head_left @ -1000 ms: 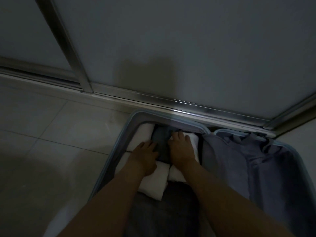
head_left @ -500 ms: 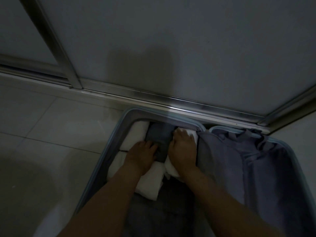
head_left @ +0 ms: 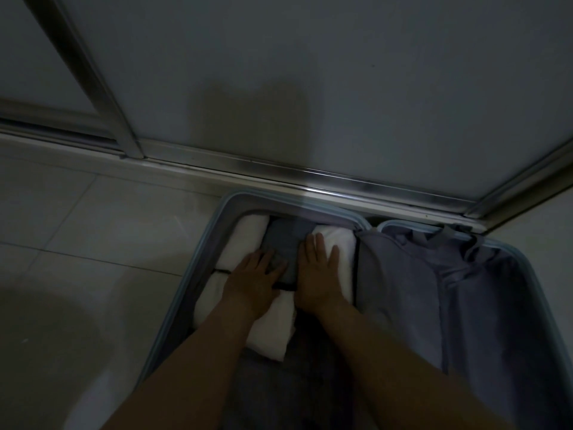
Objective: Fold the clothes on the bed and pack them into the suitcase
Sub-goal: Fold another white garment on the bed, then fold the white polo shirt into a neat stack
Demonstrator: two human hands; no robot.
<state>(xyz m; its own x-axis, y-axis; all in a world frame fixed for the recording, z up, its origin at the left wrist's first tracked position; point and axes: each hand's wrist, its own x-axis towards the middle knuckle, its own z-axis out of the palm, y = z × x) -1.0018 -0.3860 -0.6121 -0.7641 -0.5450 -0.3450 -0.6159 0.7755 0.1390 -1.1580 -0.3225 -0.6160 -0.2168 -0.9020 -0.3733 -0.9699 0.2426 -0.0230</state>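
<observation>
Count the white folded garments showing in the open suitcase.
3. One white folded garment lies at the far left, one under the right hand, one nearest, beneath the left hand. Dim light and arms may hide others.

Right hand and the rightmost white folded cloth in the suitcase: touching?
Touching. The head view shows the right hand lying flat with straight fingers on the white folded cloth, pressed onto the fabric with no gap visible.

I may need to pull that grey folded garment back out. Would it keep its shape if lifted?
Probably not: the grey folded garment is soft cloth, so it would likely sag and unfold. It seems light. Wedged between the white rolls, it may drag them along.
</observation>
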